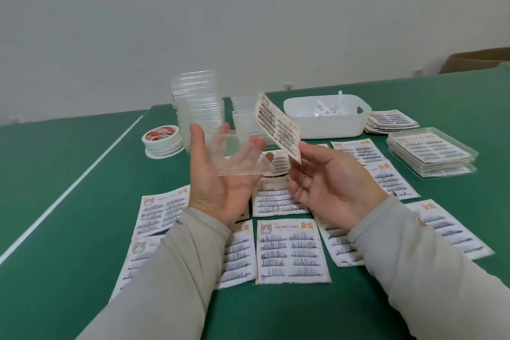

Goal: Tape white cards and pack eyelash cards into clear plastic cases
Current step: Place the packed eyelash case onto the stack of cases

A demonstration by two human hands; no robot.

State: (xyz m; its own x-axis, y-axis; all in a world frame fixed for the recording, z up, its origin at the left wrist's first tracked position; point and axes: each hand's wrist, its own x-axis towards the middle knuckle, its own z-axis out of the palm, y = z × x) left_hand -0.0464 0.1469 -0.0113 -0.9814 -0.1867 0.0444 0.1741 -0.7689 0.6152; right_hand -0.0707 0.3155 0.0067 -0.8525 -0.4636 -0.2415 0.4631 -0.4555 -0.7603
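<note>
One white bin (328, 121) and about eight loose lash cards (293, 251) sit on the table (69, 229). The left hand (220, 174), palm up, cradles one clear case (240, 157) on loosely curled fingers. The right hand (328, 185) pinches one eyelash card (278, 125).

Table surface: green felt-like table top (69, 229), crossed by a white painted line (82, 176) that runs from the near left edge toward the far middle.
Wall: plain pale grey-white wall (248, 22) behind the table's far edge.
Wall fitting: small white socket plate (288, 86) low on the wall, just above the table's far edge.
Far right corner: brown cardboard box (477, 61), only partly in view, beyond the table.
</note>
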